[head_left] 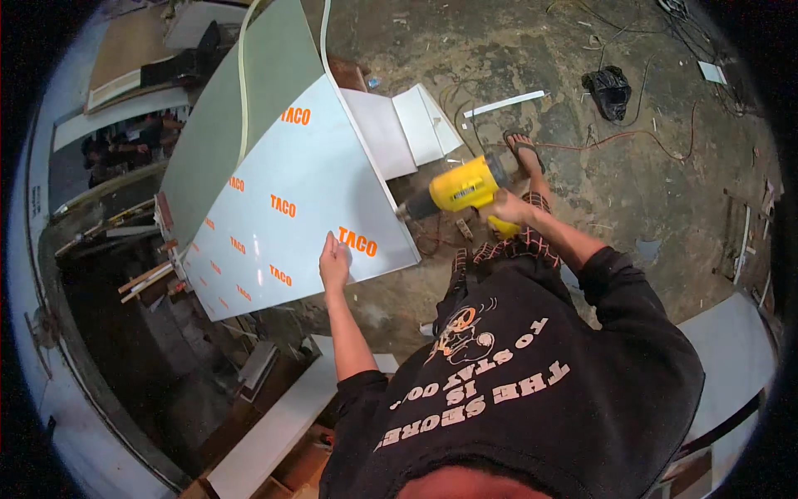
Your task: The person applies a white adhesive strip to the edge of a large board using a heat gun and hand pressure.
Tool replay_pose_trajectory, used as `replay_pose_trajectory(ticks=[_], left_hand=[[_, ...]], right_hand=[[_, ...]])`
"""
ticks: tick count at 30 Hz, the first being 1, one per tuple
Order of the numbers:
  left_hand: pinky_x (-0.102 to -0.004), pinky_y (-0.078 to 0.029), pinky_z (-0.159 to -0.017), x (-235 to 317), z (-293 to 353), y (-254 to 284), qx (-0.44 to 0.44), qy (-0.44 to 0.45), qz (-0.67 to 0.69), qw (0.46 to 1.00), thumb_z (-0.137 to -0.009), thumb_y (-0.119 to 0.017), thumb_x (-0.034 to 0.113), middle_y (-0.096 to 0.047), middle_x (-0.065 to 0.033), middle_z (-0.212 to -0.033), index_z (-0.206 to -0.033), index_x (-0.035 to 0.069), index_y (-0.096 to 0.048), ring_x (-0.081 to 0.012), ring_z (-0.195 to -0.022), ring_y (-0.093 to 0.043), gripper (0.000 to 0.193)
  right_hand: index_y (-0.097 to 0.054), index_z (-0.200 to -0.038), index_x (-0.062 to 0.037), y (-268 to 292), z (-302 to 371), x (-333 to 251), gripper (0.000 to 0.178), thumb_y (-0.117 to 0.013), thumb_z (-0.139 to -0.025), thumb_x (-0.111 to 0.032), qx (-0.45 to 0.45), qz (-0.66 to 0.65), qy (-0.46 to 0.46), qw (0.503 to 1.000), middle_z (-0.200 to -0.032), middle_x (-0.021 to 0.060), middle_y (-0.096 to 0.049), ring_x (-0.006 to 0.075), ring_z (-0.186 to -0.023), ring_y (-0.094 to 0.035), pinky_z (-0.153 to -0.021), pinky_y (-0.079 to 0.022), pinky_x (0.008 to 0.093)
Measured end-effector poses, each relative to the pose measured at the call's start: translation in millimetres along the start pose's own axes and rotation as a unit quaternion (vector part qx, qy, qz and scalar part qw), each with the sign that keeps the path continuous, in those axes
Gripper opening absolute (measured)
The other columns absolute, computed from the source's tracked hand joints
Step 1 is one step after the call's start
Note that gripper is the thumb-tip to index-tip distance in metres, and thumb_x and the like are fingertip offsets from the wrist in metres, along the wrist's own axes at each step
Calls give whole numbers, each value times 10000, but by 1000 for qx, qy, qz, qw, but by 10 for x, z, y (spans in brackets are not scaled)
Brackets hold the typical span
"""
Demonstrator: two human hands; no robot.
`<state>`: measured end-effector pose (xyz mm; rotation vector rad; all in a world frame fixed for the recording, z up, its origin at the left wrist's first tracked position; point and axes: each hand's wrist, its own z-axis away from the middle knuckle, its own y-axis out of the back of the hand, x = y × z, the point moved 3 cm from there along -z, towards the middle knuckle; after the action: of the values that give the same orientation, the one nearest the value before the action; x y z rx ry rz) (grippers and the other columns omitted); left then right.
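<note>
My right hand (511,208) is closed round the handle of a yellow heat gun (464,185). The gun's dark nozzle points left at the right edge of a large panel (320,162), close to its near corner. Pale blue film with orange print covers the panel's near part; the far part is grey-green. My left hand (334,264) rests on the film near the panel's front edge, fingers stretched out and holding nothing. A thin pale strip (243,91) curves over the panel's far part, and another strip (324,37) runs up from its right edge.
White boards (420,125) stand beyond the panel's right edge. A black plastic bag (611,91), a white strip (507,103) and an orange cable (619,143) lie on the stained concrete floor. A long white board (270,424) is at lower left, and a pale surface (731,358) at right.
</note>
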<state>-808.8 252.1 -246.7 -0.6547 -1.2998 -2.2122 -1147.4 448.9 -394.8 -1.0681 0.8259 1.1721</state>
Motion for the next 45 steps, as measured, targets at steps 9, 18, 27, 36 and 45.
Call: replay_pose_trajectory(ticks=[9,18,27,36,45], left_hand=[[-348,-452,-916,-127,-197,97,10,-80,-165,983,-930,-477,244,-629,-210,-1139,-1354,-8,-442,-267,-1031,-624,495],[-283,-469,-867,-250,-149,122,-12,-72,-143,987,-936,-522,180,-604,-183,-1202,-1386,-30,-389,-192,-1009,-608,514],[-235,-421,-611,-597,-331,347,-2,-63,-66,996,-927,-566,180,-547,-27,-833,-1386,-13,-403,-77,-697,-473,525],[-232,-438,-555,-480,-299,321,24,-53,-107,993,-927,-580,195,-659,-56,-866,-1368,-12,-430,-68,-628,-510,510],[-326,-479,-858,-379,-232,56,12,77,-71,994,-959,-500,185,-624,-208,-1149,-1336,-70,-425,-218,-1020,-616,461]], right_hand=[[-637,-792,-17,21,-176,15,104,-632,-706,-76,-2,-96,-53,994,-635,62,-618,136,-522,-569,-478,-450,312],[-629,-782,-7,-208,545,201,128,-626,-697,-103,-56,-41,-106,992,-624,50,-613,130,-561,-568,-530,-430,292],[-644,-897,-8,-204,657,-212,195,-649,-714,-77,-65,-25,-44,997,-699,54,-627,143,-635,-587,-581,-468,304],[-608,-1026,-23,208,-736,-697,324,-638,-713,-97,37,-23,-41,998,-924,87,-654,202,-863,-612,-746,-497,343],[-573,-783,-21,705,-2359,-1432,114,-616,-737,-116,-53,-90,45,993,-632,45,-569,118,-548,-539,-478,-417,287]])
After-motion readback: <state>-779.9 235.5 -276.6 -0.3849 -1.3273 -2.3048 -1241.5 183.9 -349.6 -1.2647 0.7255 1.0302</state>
